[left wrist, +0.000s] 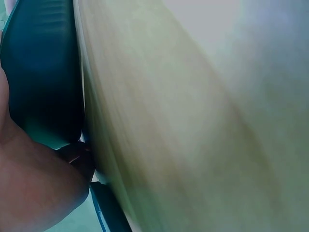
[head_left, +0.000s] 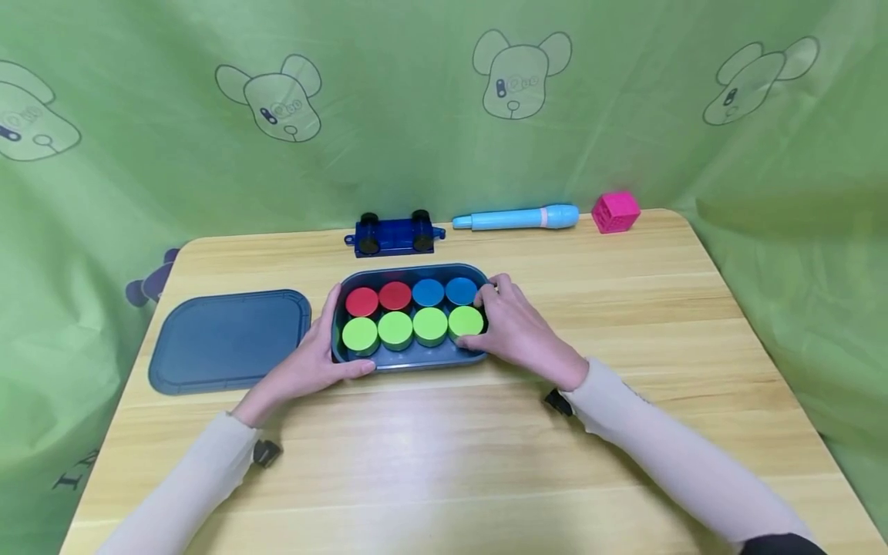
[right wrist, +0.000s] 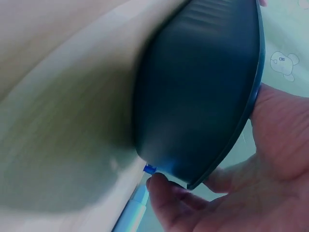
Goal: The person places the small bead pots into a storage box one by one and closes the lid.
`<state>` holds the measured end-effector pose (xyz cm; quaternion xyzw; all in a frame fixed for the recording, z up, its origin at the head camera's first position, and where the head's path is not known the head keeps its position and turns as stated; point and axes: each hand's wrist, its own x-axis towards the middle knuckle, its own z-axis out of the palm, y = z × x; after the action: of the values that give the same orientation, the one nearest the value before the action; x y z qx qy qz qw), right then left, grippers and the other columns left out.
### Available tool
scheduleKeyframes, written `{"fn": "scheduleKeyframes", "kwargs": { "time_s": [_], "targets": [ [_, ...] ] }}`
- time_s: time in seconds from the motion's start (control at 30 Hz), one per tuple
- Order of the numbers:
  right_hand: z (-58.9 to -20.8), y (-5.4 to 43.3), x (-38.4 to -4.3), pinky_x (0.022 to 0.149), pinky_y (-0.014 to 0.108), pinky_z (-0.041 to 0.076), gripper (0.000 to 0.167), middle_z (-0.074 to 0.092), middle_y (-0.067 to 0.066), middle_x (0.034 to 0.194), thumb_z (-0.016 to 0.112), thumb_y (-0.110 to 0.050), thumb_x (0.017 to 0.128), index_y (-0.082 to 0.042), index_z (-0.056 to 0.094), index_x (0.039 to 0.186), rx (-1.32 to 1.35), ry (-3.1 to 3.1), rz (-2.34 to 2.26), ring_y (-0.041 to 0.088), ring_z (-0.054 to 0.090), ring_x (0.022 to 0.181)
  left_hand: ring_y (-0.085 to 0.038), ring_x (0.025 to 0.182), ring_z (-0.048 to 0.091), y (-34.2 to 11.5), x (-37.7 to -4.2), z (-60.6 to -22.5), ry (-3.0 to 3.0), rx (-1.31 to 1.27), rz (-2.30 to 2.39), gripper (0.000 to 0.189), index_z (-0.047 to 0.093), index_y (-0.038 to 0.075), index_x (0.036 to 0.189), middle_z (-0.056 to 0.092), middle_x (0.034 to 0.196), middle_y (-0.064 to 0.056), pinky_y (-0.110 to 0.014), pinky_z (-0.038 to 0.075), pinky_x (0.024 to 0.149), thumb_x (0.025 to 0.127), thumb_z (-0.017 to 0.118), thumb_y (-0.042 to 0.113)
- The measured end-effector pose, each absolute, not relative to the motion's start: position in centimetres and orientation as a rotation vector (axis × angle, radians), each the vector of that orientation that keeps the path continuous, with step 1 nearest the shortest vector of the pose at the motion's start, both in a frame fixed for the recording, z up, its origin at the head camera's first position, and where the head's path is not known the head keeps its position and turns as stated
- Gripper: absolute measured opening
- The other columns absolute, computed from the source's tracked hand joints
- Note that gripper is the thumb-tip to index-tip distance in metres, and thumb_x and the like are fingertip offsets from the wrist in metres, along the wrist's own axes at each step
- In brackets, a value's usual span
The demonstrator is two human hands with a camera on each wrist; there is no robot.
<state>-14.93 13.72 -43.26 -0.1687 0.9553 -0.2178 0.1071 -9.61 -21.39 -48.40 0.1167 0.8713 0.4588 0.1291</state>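
A dark blue rectangular box (head_left: 409,360) sits on the table with two short rows of cylinders in it. Two red cylinders (head_left: 395,296) and two blue cylinders (head_left: 428,293) form the back row; several green cylinders (head_left: 430,327) form the front one. My left hand (head_left: 315,358) holds the box's left end, thumb along the front rim and fingers along the side. At the other end, my right hand (head_left: 516,327) reaches over the rim, its thumb and index finger about the rightmost green cylinder (head_left: 465,321). In the right wrist view, other fingertips (right wrist: 161,193) stay outside the box wall (right wrist: 203,87).
A dark blue lid (head_left: 229,339) lies flat to the left of the box. Along the table's back edge are a blue wheeled toy wagon base (head_left: 394,235), a light blue microphone-shaped stick (head_left: 513,219) and a pink cube (head_left: 616,213). A green curtain (head_left: 416,116) hangs behind.
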Motion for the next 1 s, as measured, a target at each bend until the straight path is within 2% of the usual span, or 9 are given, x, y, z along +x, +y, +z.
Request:
{"fn": "scheduleKeyframes", "kwargs": {
  "time_s": [0.1, 0.2, 0.3, 0.4, 0.57, 0.73, 0.83, 0.9, 1.0],
  "targets": [
    [-43.6, 14.6, -14.9, 0.105, 0.054, 0.054, 0.084, 0.045, 0.022, 0.146, 0.094, -0.048, 0.087, 0.002, 0.054, 0.141, -0.556, 2.791, -0.729, 0.038, 0.051, 0.126, -0.043, 0.164, 0.010, -21.3, -9.6, -48.6, 2.533, 0.340, 1.339, 0.135, -0.014, 0.029, 0.175, 0.008, 0.181, -0.011, -0.081, 0.018, 0.119, 0.091, 0.089, 0.048],
    [-44.0, 16.0, -14.9, 0.116, 0.059, 0.046, 0.104, 0.040, 0.022, 0.158, 0.090, -0.053, 0.089, -0.001, 0.036, 0.161, -0.611, 2.702, -0.828, 0.038, 0.047, 0.142, -0.043, 0.164, 0.009, -21.2, -9.4, -48.8, 2.538, 0.335, 1.336, 0.135, -0.015, 0.029, 0.175, 0.006, 0.182, -0.010, -0.081, 0.019, 0.119, 0.091, 0.089, 0.049],
    [-44.4, 17.3, -15.0, 0.121, 0.063, 0.037, 0.119, 0.028, 0.020, 0.172, 0.089, -0.054, 0.090, -0.008, 0.017, 0.173, -0.621, 2.580, -0.924, 0.039, 0.035, 0.155, -0.043, 0.164, 0.007, -21.2, -8.9, -48.8, 2.564, 0.318, 1.318, 0.133, -0.014, 0.030, 0.175, 0.004, 0.182, -0.009, -0.081, 0.021, 0.118, 0.092, 0.088, 0.051],
    [-44.8, 18.0, -15.3, 0.122, 0.065, 0.033, 0.124, 0.018, 0.019, 0.177, 0.091, -0.049, 0.091, -0.013, 0.008, 0.176, -0.646, 2.494, -0.989, 0.040, 0.027, 0.160, -0.042, 0.164, 0.007, -21.3, -8.2, -48.6, 2.628, 0.298, 1.278, 0.132, -0.010, 0.027, 0.176, 0.005, 0.182, -0.010, -0.080, 0.024, 0.118, 0.092, 0.087, 0.053],
    [-45.3, 18.4, -16.0, 0.122, 0.067, 0.032, 0.127, 0.015, 0.016, 0.178, 0.094, -0.044, 0.089, -0.020, 0.004, 0.177, -0.713, 2.446, -1.028, 0.038, 0.023, 0.161, -0.045, 0.163, 0.013, -22.6, -6.8, -47.5, 2.703, 0.274, 1.256, 0.124, -0.002, 0.027, 0.178, 0.008, 0.181, -0.011, -0.080, 0.028, 0.116, 0.093, 0.086, 0.053],
    [-45.3, 18.5, -16.2, 0.122, 0.067, 0.031, 0.132, 0.012, 0.014, 0.178, 0.094, -0.047, 0.087, -0.022, 0.002, 0.177, -0.758, 2.408, -1.039, 0.036, 0.019, 0.162, -0.055, 0.149, 0.040, -25.7, -5.3, -45.4, 2.690, 0.277, 1.398, 0.105, 0.011, 0.026, 0.178, 0.024, 0.177, -0.017, -0.077, 0.036, 0.113, 0.101, 0.083, 0.032],
    [-45.2, 18.5, -16.1, 0.122, 0.067, 0.031, 0.131, 0.011, 0.013, 0.178, 0.094, -0.045, 0.088, -0.023, 0.001, 0.177, -0.757, 2.398, -1.044, 0.037, 0.019, 0.162, -0.059, 0.139, 0.049, -27.6, -4.3, -44.5, 2.709, 0.260, 1.465, 0.094, 0.019, 0.023, 0.177, 0.035, 0.171, -0.023, -0.079, 0.040, 0.107, 0.104, 0.078, 0.020],
    [-45.1, 18.6, -16.1, 0.122, 0.068, 0.030, 0.130, 0.011, 0.014, 0.179, 0.094, -0.042, 0.089, -0.023, 0.001, 0.177, -0.748, 2.399, -1.041, 0.037, 0.018, 0.162, -0.056, 0.138, 0.051, -28.7, -3.9, -44.3, 2.741, 0.254, 1.489, 0.088, 0.024, 0.021, 0.176, 0.040, 0.168, -0.023, -0.072, 0.044, 0.109, 0.105, 0.076, 0.015],
    [-44.9, 18.6, -16.0, 0.123, 0.068, 0.029, 0.129, 0.010, 0.014, 0.179, 0.094, -0.041, 0.089, -0.024, 0.000, 0.177, -0.734, 2.407, -1.022, 0.038, 0.017, 0.162, -0.041, 0.140, 0.054, -30.4, -3.5, -44.5, 2.804, 0.239, 1.523, 0.076, 0.033, 0.018, 0.173, 0.047, 0.164, -0.021, -0.046, 0.049, 0.113, 0.108, 0.071, 0.011]
  ]
}}
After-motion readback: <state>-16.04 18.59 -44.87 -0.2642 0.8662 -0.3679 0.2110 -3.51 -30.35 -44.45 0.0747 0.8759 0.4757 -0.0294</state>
